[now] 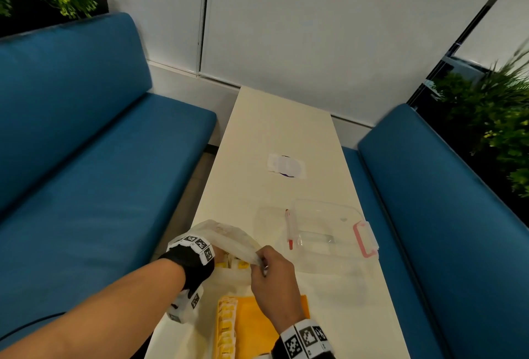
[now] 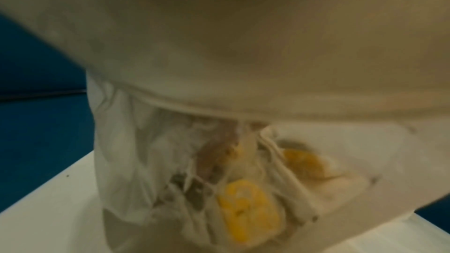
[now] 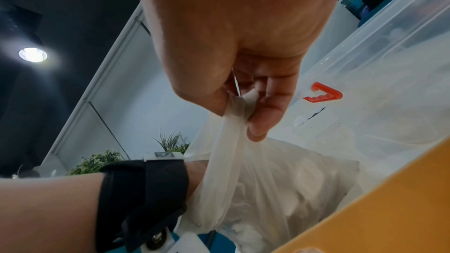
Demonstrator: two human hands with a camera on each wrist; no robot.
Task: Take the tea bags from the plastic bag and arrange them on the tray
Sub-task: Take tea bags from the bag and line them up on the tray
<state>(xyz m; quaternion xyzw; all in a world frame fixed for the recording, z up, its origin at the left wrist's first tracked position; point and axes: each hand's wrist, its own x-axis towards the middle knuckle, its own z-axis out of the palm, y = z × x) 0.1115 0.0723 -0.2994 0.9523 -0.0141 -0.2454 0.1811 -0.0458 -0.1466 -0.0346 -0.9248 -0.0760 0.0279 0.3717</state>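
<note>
A translucent white plastic bag stands on the white table near its front edge. My left hand reaches into the bag's mouth, and its fingers are hidden by the plastic. My right hand pinches the bag's handle between thumb and fingers and holds it up. Yellow tea bags show through the plastic at the bottom of the bag, and a few show in its mouth. The yellow tray lies just in front of the bag, with a row of yellow tea bags along its left side.
A clear plastic container with pink clips sits to the right of the bag, and a red-and-white pen lies beside it. A small white paper lies farther up the table. Blue benches flank the narrow table.
</note>
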